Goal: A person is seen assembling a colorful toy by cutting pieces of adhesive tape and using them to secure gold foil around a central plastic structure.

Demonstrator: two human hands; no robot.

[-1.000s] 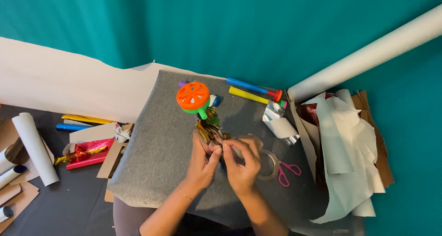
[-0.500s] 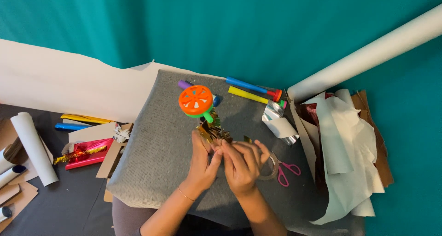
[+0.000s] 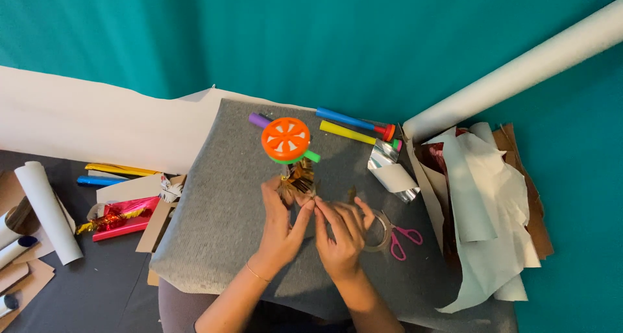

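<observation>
both hands work close together over the middle of a grey mat that lies across the person's lap. the left hand has its fingers curled up around a small bundle of gold foil, pinching its lower edge between thumb and fingertips, so it is grasping the foil. the right hand sits just beside it, fingers bent and pointing toward the same spot, with the fingertips touching the left thumb near the bottom of the foil; whether it actually grips anything i cannot tell. the foil stands just under an orange wheel-shaped toy with white wedges on a green stem, which rises from the mat right above the hands. a clear roll of tape lies on the mat touching the right hand's outer side, and pink-handled scissors lie just beyond it. near the far edge of the mat are a blue marker, a yellow marker and a purple marker, with a strip of silver foil beside them. a pile of white and brown paper sits to the right, and a long white paper roll leans across the teal floor.
</observation>
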